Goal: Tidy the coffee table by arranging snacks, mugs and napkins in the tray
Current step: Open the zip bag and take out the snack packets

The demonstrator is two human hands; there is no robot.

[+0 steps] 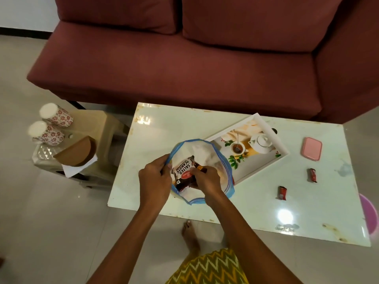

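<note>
A clear zip bag [207,152] with a blue rim stands open on the white coffee table [246,201]. My left hand [154,181] grips the bag's left rim. My right hand [207,182] holds a dark salted peanuts packet [183,173] in the bag's mouth. Behind the bag lies a white tray [283,148] with a teapot picture printed on its floor. Two small red snack packets [282,193] [313,175] lie on the table to the right. Two flower-patterned mugs [56,114] [46,133] stand upside down on a beige stool at the left, beside a brown napkin holder [79,152] with white napkins [71,170] under it.
A pink lidded box [311,148] lies at the table's right. A maroon sofa [184,58] stands right behind the table. The beige stool [98,128] is left of the table. A purple round thing [369,214] shows past the right edge. My bare foot [190,236] is under the near edge.
</note>
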